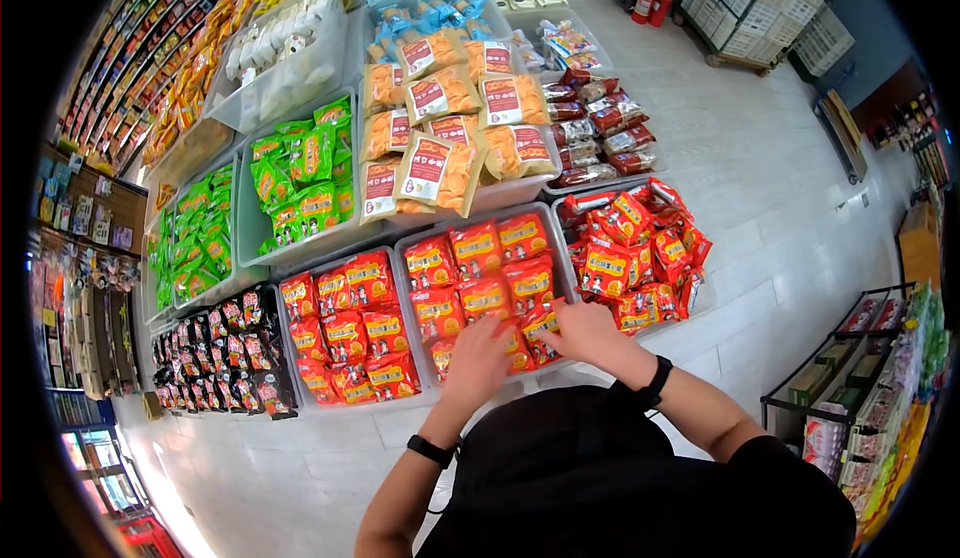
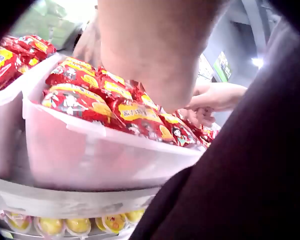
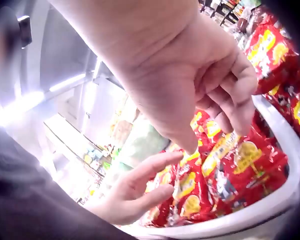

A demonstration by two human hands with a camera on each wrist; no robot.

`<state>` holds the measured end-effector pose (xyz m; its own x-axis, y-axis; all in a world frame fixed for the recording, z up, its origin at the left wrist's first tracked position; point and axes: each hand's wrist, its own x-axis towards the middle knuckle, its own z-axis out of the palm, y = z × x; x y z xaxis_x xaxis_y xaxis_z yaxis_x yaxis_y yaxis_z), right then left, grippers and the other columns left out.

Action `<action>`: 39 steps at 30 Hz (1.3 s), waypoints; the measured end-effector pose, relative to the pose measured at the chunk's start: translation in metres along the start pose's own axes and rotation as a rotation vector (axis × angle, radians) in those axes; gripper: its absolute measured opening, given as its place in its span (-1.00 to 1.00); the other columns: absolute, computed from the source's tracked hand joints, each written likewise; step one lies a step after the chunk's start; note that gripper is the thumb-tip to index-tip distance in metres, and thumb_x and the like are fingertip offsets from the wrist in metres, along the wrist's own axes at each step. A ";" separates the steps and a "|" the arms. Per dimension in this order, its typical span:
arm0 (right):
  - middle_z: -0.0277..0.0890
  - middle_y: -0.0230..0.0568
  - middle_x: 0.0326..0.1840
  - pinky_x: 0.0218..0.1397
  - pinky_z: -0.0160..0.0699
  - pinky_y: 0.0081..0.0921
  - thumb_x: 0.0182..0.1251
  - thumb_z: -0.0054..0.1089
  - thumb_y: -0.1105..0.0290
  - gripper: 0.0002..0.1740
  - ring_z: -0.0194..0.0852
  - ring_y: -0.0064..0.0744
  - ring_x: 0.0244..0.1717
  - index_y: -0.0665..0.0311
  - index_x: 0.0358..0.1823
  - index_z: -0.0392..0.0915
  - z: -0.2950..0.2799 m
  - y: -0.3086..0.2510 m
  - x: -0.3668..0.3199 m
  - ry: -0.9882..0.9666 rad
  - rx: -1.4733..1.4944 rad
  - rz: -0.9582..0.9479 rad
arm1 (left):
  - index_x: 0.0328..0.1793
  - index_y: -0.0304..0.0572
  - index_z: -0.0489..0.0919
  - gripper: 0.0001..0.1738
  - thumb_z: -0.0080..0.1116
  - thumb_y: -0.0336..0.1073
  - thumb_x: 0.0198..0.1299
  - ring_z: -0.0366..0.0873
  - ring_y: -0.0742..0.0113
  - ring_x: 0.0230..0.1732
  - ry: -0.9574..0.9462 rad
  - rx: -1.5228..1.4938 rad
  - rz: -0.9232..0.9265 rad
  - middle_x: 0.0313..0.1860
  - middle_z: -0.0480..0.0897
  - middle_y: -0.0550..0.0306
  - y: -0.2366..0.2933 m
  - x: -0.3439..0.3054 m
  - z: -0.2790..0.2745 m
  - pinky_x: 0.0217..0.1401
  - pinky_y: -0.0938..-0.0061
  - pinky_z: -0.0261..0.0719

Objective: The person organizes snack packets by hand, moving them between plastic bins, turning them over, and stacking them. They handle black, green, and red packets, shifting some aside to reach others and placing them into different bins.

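A clear plastic bin [image 1: 563, 250] holds red snack packets [image 1: 476, 249] laid in rows. Over its front part, my left hand [image 1: 478, 360] has its fingers on or just above the packets. At the bin's front right corner is my right hand [image 1: 592, 334], thumb side toward the left hand. In the right wrist view, the right hand [image 3: 215, 82] is above the packets with fingers loosely bent, and the left hand [image 3: 132, 192] has thumb and forefinger extended and parted beside a packet. Neither visibly grips one. The left wrist view shows the right hand [image 2: 217, 97] beyond the left wrist.
More bins stand around: red packets [image 1: 345, 333] to the left, a heaped pile [image 1: 635, 248] to the right, orange snack bags [image 1: 440, 173] behind and green packets [image 1: 305, 178] behind left. Black packets [image 1: 225, 353] lie far left. A wire rack [image 1: 835, 378] stands right, across the floor.
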<state>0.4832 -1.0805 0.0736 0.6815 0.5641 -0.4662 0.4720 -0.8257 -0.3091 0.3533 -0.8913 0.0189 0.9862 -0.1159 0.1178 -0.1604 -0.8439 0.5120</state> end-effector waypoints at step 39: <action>0.54 0.08 -0.16 -0.08 0.60 -0.04 0.27 0.26 0.44 -0.85 0.58 0.25 -0.11 0.38 -0.22 0.59 0.018 0.035 0.085 0.607 0.468 -0.401 | 0.24 -0.29 0.55 -0.51 0.16 -0.12 0.31 0.41 -0.07 0.36 0.109 0.097 0.040 0.27 0.53 -0.12 -0.006 0.082 0.022 0.52 -0.04 0.18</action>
<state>0.5477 -1.0613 0.0083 0.7566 0.6107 0.2336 0.5529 -0.4069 -0.7271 0.4357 -0.9068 0.0066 0.9680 -0.0974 0.2311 -0.1897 -0.8872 0.4207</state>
